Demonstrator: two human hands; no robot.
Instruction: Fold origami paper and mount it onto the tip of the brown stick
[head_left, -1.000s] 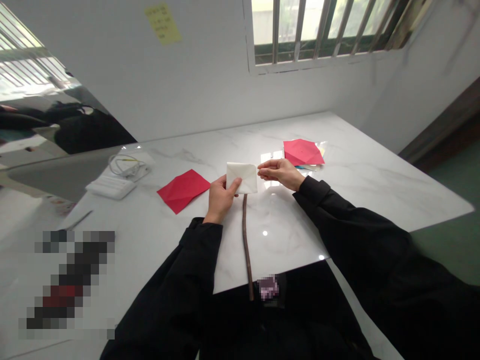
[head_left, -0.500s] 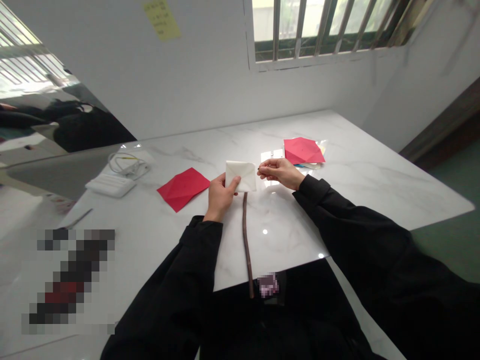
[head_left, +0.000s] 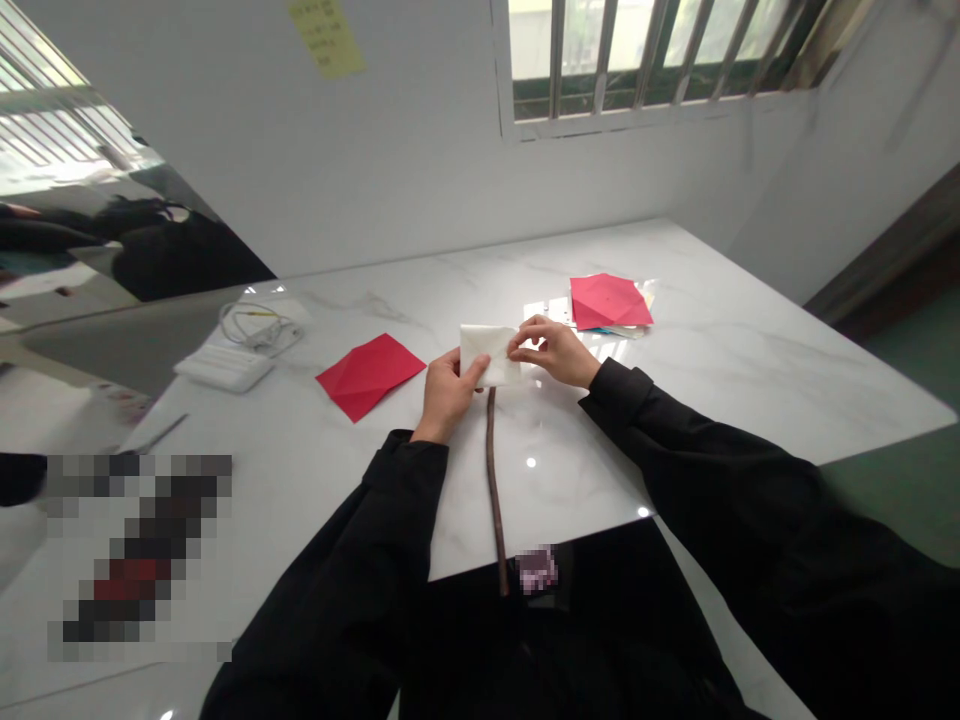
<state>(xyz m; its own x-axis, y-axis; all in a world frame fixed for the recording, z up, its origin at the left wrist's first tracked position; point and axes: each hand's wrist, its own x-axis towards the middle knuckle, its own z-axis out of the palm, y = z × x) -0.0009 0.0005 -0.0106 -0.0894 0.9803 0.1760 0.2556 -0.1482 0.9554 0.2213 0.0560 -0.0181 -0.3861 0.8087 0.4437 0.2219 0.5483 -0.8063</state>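
Observation:
A small off-white paper envelope (head_left: 477, 350) is in my left hand (head_left: 448, 392), with the thumb lying across its front and the fingers behind. At the envelope's right side, my right hand (head_left: 556, 352) has its thumb and fingertips pinched together and touching the paper. Whatever lies between those fingertips is too small to make out. Below the envelope, a thin brown stick (head_left: 493, 480) runs toward me and past the table's front edge; its far end is hidden behind the envelope and my left hand.
A creased red paper (head_left: 367, 376) lies left of my hands. Another red paper (head_left: 609, 300) tops a small pile at the back right. A white device (head_left: 225, 368) with a coiled cable (head_left: 259, 330) sits at the left of the marble-patterned table (head_left: 750, 370). A blurred-out object lies front left.
My right hand has moved slightly left, from beside the envelope until its fingertips touch the paper's right side. The envelope has shifted a little to the right with my left hand.

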